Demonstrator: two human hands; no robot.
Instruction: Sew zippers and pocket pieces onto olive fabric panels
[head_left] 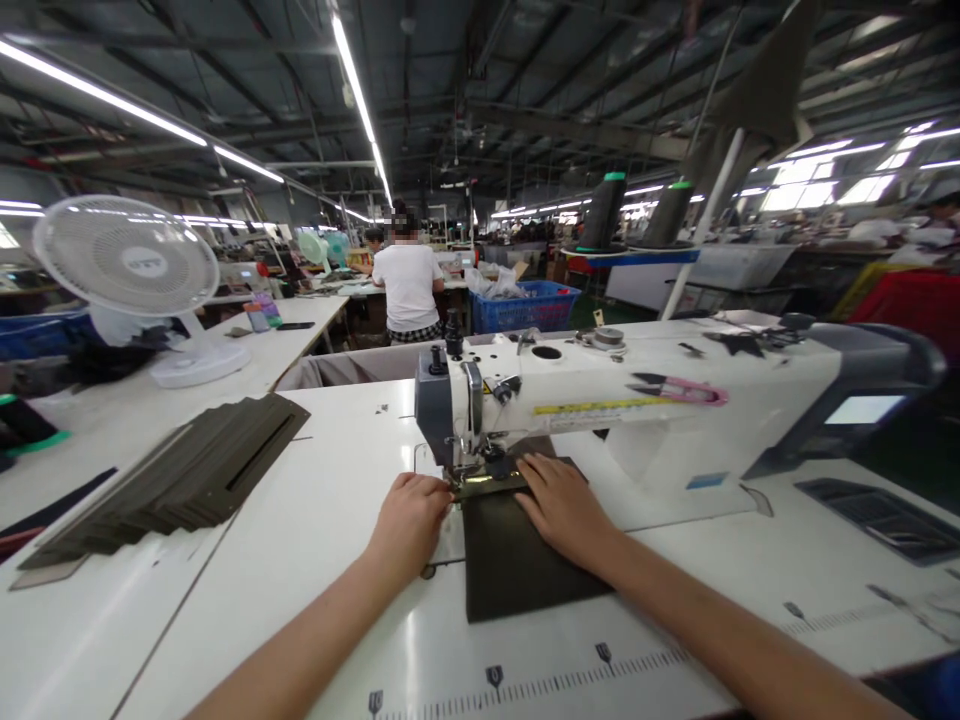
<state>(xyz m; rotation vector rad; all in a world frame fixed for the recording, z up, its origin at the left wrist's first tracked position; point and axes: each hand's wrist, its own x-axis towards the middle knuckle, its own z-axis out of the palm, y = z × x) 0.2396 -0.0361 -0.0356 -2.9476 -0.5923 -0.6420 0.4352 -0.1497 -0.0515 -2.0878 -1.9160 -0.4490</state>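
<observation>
A dark olive fabric panel (517, 560) lies on the bed of a white sewing machine (645, 430), its upper edge under the presser foot. At the panel's left corner, just beside the needle area, my left hand (411, 520) has its fingers curled together on the edge. The fingertips are partly hidden. My right hand (566, 508) rests flat on the panel's upper right part, fingers stretched and slightly apart. A folded strip (491, 487) runs along the panel's top beneath the foot.
A stack of olive fabric pieces (187, 465) lies to the left. Beyond it stands a white fan (199, 355). Pink-handled thread snips (686, 390) rest on the machine arm. Thread cones (604, 215) stand behind. A person in a white shirt (407, 285) is farther back, near a blue crate (525, 308).
</observation>
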